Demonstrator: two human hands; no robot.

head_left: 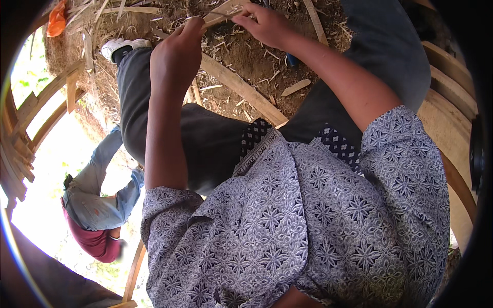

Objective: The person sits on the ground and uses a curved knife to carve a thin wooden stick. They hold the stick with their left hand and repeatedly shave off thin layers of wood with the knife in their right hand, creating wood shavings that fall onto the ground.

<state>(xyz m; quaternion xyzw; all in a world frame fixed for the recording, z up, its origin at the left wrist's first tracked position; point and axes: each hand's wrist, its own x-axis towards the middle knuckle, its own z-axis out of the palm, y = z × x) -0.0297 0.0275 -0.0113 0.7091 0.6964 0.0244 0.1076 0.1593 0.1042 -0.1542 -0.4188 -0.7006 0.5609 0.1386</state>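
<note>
Near the top edge, my two hands are close together over a pale piece of wood (224, 11). My right hand (263, 24) pinches the end of a thin, dark, blade-like tool (226, 15) that lies across this wood. My left hand (178, 54) is closed at the other side of the wood, its back toward me. The fingers of that hand are hidden, so what they grip cannot be made out. A longer pale plank (241, 90) slants from below my left hand to between my legs.
Wood shavings and offcuts (296, 88) litter the soil. A blue object (292, 60) lies below my right wrist. Curved timbers stand at the left (49, 113) and right (447, 102). An orange object (56, 19) is at upper left. Another person (97, 205) bends over at left.
</note>
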